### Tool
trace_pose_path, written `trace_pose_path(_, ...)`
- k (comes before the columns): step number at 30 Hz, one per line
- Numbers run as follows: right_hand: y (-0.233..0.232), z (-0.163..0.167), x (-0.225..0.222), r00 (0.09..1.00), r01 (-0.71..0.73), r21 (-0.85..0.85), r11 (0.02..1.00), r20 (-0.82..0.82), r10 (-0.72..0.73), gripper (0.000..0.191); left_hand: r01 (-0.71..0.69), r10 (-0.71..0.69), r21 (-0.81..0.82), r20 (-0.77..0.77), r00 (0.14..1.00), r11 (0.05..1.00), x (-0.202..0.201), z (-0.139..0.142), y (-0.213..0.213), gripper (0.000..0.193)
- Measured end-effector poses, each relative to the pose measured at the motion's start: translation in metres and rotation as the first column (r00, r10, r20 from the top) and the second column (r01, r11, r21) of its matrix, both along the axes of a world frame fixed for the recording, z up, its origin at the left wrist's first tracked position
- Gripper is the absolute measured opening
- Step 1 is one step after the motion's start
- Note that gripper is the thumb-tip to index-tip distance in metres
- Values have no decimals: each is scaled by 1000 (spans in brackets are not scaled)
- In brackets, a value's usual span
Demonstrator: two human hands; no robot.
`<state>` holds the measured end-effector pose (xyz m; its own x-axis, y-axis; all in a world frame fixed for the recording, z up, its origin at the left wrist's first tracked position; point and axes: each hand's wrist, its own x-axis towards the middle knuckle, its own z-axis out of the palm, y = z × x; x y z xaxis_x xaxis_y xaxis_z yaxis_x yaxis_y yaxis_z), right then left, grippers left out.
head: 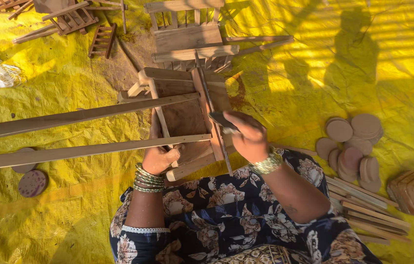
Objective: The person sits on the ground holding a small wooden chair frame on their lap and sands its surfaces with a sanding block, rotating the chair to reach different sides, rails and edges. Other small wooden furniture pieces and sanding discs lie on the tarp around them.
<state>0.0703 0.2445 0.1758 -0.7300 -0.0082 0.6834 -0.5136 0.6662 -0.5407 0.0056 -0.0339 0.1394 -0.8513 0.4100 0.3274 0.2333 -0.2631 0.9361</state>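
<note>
A yellow tarp (314, 73) covered the floor. On it, before the person's lap, lay a wooden cart frame (182, 112); the left hand (159, 154), grip clamped, steadied its rail. The right hand (248, 137) pinched a dark tool (222, 120) against it.

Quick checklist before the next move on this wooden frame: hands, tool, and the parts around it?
1. Left hand steadies the wooden frame: ok.
2. Right hand grips the dark tool: ok.
3. Tool tip touching the frame: cannot tell.
4. Two long slats lie across the frame: ok.
5. Wooden discs lie on the yellow sheet, right of the person: ok.
</note>
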Motion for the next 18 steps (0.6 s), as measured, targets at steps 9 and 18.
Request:
trace_pose_path(9, -59, -23, -11, 952, -106, 220, 970, 304, 35, 38, 166, -169, 45, 94, 981, 985, 13, -1, -1, 119)
trace_pose_path(18, 12, 56, -15, 984, 31, 592, 805, 126, -130, 31, 220, -219, -3, 72, 973, 976, 21, 11, 18, 122)
